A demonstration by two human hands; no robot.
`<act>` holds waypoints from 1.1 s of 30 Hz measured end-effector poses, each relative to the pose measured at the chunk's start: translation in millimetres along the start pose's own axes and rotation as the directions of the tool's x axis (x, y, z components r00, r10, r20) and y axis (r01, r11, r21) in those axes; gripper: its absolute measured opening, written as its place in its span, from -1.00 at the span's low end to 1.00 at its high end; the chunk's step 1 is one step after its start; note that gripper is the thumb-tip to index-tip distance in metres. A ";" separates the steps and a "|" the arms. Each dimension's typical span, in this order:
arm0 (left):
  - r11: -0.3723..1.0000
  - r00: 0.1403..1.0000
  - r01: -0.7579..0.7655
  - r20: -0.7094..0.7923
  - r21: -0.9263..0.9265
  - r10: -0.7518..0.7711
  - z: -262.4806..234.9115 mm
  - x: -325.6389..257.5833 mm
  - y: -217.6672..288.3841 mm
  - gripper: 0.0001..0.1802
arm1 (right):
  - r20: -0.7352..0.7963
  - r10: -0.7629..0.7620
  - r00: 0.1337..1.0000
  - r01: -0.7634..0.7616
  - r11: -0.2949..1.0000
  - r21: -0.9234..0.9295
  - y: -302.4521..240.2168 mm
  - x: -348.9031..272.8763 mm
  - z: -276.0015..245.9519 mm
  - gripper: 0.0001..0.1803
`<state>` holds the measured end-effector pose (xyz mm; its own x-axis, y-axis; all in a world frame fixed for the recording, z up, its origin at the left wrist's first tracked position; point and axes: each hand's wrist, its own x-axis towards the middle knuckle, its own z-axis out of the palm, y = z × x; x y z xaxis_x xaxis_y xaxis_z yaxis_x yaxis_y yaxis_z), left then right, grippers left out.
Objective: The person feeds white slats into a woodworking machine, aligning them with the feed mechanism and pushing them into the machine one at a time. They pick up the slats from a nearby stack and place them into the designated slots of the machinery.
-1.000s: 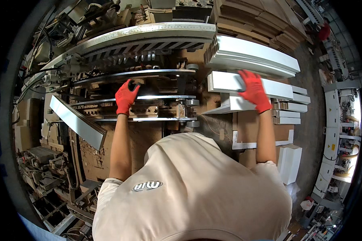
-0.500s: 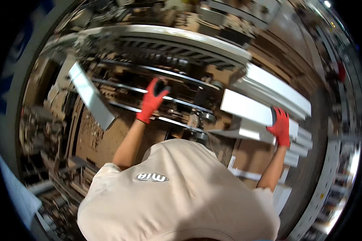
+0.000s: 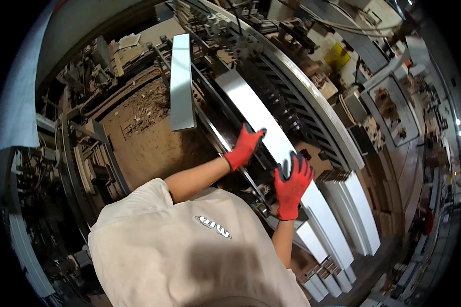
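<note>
A long white board point(image 3: 251, 105) lies lengthwise over the dark rails of a machine. My left hand point(image 3: 245, 147), in a red glove with black fingertips, is at the board's near edge, thumb and forefinger apart; its lower fingers are partly hidden. Over the board's closer end is my right hand point(image 3: 293, 189), gloved alike, with fingers spread and the tips at the board's surface. Neither hand is wrapped round anything that I can see. Beyond my left forearm, a second white board point(image 3: 181, 84) sits across the rail ends.
White boards point(image 3: 329, 222) are stacked by my right hand, with another stack point(image 3: 356, 210) farther right. A curved metal machine beam point(image 3: 312, 82) runs along the far side. Wood scraps point(image 3: 143, 105) litter a brown surface at left. A yellow item point(image 3: 337, 56) is at the back.
The view has turned. A white board now lies along the rails under my hands. My right hand has come away from the stacked boards, and my hands are closer together.
</note>
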<state>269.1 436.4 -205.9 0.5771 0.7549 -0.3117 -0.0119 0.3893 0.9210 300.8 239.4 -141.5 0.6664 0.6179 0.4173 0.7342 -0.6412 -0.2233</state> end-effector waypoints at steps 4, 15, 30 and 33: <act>0.954 0.958 -0.178 -0.181 0.241 0.224 -17.6 94.1 -1.7 0.03 | -0.069 0.353 0.933 -0.360 0.924 -0.129 34.0 -18.7 29.4 -0.28; 0.956 0.965 -0.021 -0.243 0.294 0.096 -18.1 224.8 -23.2 0.12 | 0.580 0.494 0.648 -0.665 -0.004 0.747 74.4 25.3 105.4 -0.82; 0.679 0.972 -0.024 -0.141 0.734 0.187 28.7 203.0 12.5 0.06 | 0.274 0.852 0.446 -0.497 -0.019 0.868 173.7 83.0 231.1 -0.86; 0.596 0.950 0.004 -0.190 0.803 0.249 -17.1 233.1 3.8 0.10 | 0.420 0.799 0.431 -0.727 0.032 0.686 102.4 108.8 216.5 -0.69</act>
<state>389.5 622.8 -279.0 0.3902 0.9140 -0.1112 0.6508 -0.1883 0.7355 476.5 339.5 -309.6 0.9280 -0.0548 -0.3686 -0.3726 -0.1575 -0.9145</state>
